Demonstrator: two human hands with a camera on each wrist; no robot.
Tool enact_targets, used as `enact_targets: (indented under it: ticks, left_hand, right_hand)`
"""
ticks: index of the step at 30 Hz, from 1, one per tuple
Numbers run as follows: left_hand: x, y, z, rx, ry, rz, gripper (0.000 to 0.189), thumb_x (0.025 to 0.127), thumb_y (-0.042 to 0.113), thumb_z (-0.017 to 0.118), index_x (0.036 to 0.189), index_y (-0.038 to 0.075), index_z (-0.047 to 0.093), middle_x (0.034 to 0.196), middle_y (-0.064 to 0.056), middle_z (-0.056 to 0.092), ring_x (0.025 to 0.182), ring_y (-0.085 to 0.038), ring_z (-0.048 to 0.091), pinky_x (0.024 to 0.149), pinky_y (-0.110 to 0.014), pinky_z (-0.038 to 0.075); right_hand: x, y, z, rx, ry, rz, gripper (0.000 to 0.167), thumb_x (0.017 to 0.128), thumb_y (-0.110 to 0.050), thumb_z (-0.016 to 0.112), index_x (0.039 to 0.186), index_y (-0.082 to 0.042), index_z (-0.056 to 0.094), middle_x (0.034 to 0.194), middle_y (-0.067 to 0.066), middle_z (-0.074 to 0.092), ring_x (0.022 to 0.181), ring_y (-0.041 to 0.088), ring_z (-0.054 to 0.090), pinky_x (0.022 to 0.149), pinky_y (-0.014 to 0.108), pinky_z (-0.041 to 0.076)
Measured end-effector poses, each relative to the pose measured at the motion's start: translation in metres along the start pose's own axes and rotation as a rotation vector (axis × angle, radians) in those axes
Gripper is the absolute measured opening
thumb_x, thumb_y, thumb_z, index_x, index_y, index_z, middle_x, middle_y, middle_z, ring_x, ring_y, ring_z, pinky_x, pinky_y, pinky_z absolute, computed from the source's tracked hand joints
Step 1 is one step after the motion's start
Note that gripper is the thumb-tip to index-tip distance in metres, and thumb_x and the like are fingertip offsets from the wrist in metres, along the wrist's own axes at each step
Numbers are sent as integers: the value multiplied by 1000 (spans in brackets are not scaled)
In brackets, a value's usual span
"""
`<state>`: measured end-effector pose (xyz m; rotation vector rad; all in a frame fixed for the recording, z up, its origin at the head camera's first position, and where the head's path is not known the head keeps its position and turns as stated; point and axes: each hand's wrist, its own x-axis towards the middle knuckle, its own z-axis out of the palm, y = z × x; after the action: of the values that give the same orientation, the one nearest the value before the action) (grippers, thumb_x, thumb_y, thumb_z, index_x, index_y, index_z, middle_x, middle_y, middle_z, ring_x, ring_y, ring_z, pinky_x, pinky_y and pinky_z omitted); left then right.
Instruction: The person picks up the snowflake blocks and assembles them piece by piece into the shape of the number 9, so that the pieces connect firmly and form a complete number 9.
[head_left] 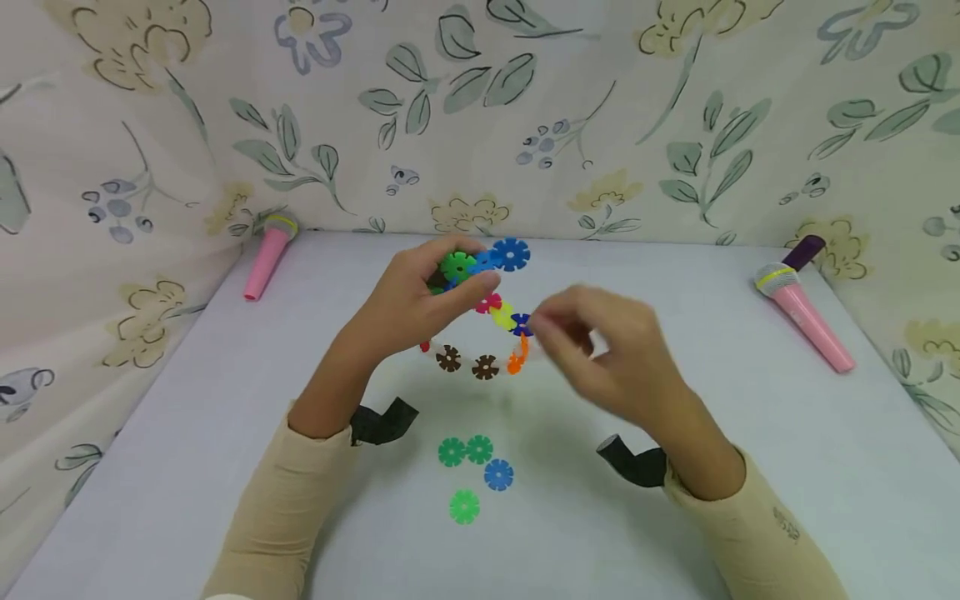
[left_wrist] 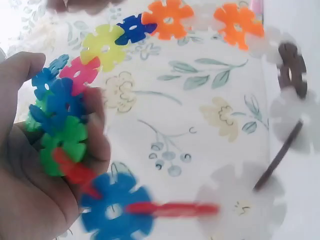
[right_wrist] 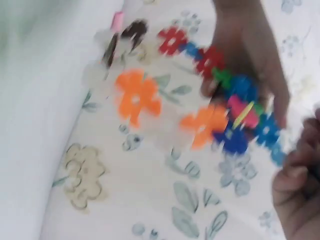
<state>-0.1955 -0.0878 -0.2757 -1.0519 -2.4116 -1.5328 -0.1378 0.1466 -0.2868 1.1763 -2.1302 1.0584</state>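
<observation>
My left hand (head_left: 416, 292) holds one end of a chain of slotted plastic flower discs. Between its thumb and fingers are a green disc (head_left: 456, 267) and blue ones, and a blue disc (head_left: 512, 254) sticks out past them. From there the chain hangs in a loop, with a yellow disc (left_wrist: 104, 47), orange discs (left_wrist: 168, 19), brown discs (head_left: 485, 367), red and clear ones. My right hand (head_left: 607, 350), blurred, is beside the loop near a dark blue disc (head_left: 521, 325). Its fingers are bent toward the thumb; whether anything is between them is hidden.
On the white table (head_left: 187, 483) in front of me lie loose discs: two joined green ones (head_left: 465, 451), a blue one (head_left: 498, 474) and a light green one (head_left: 464, 507). Pink toy microphones lie at left (head_left: 267, 258) and right (head_left: 810, 321). Floral cloth (head_left: 480, 117) hangs behind.
</observation>
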Motion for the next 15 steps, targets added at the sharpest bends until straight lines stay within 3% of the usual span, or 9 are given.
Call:
enact_targets:
  ticks: [3,5,7,8,10,15]
  left_hand:
    - [1,0,-4,15,17,-12,33,97,19,67,128,6,62,89,-3,64,73,-18,60,63,-33,52]
    - [1,1,-5,23,21,-21,36,98,19,66,131,5,61,93,-3,66,77,-19,62,66,-33,54]
    - [1,2,-5,25,22,-30,41,98,19,65,136,5,58,96,-4,66,78,-20,63,66,-33,55]
    - [1,2,-6,22,21,-25,42,99,19,65,137,5,57,97,-4,66,80,-20,64,67,-33,55]
    - [2,1,-5,12,16,-3,42,99,17,64,139,6,55,97,-5,64,81,-20,63,67,-33,54]
    - [4,-1,-3,-28,-14,75,44,98,13,65,140,8,53,103,-3,62,81,-19,62,66,-33,54]
  right_hand:
    - [-7,-17,22,42,-481,7,10,95,-19,71,101,-11,71,87,-9,65,74,3,56,64,16,47]
    - [-14,-26,44,-7,-785,47,19,92,-23,76,108,-16,71,95,-11,65,87,1,60,73,15,48]
    - [-21,-30,65,-98,-990,59,27,89,-30,79,113,-20,70,95,-12,61,87,1,57,71,14,46]
    - [-25,-31,75,-141,-1050,56,30,88,-32,80,114,-21,69,94,-12,59,85,1,55,68,14,44]
    - [-31,-33,90,-211,-1096,47,34,85,-34,82,114,-24,68,95,-11,57,85,2,53,65,14,43]
    - [-39,-35,104,-295,-1070,14,28,83,-27,84,106,-23,69,87,-10,51,74,4,43,57,14,37]
